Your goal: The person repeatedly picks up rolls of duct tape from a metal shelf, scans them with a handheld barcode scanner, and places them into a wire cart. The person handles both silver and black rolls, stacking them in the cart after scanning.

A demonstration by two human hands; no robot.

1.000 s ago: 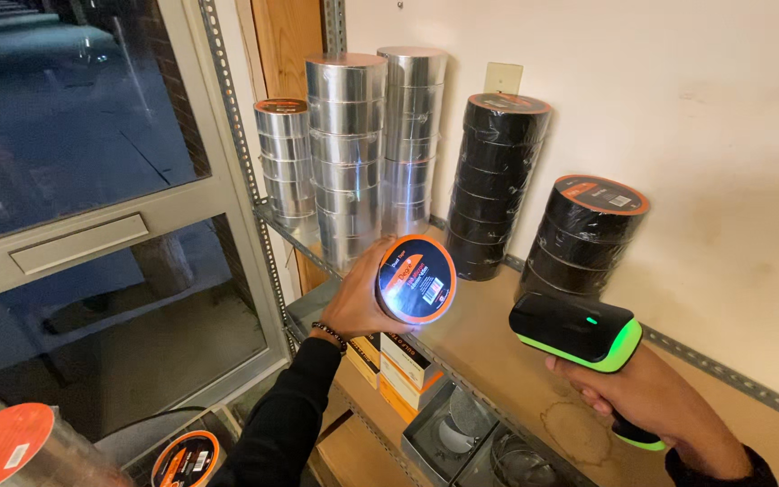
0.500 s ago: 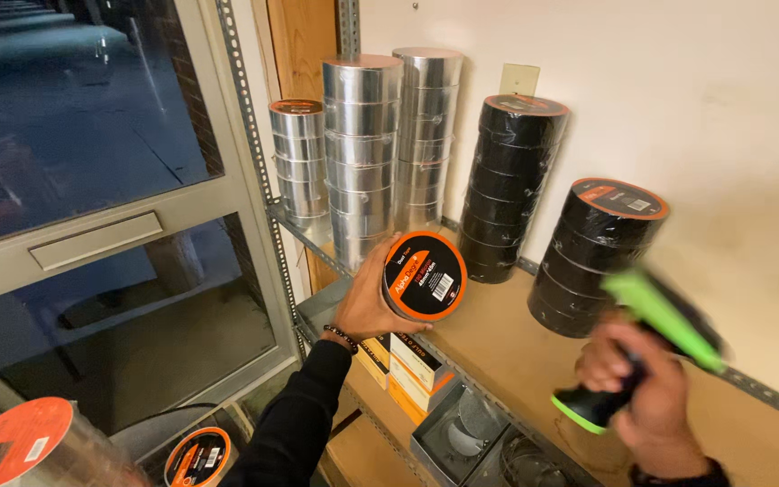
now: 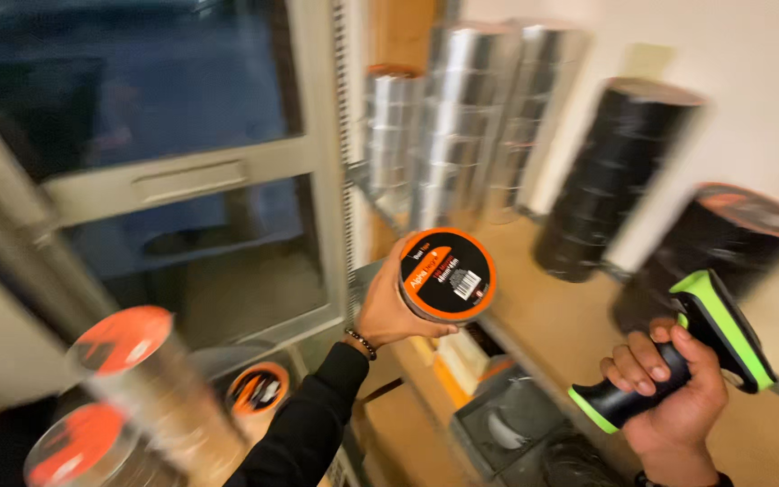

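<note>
Tape roll and scanner, both in hand.
Left hand (image 3: 388,311) still clasps orange-labelled tape roll (image 3: 446,275); right hand (image 3: 669,397) wraps black-green scanner (image 3: 678,356), now raised, head tipped toward shelf (image 3: 543,316).

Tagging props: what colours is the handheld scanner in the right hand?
Black body with bright green trim, on the scanner in the right hand; head view.

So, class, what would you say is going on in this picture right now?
A person stands at a storage shelf. The left hand holds up a roll of tape, its orange and black label facing the camera. The right hand grips a black and green handheld scanner, lower and to the right, apart from the roll. Stacks of silver tape rolls and black tape rolls stand on the shelf behind. The view is blurred.
</note>
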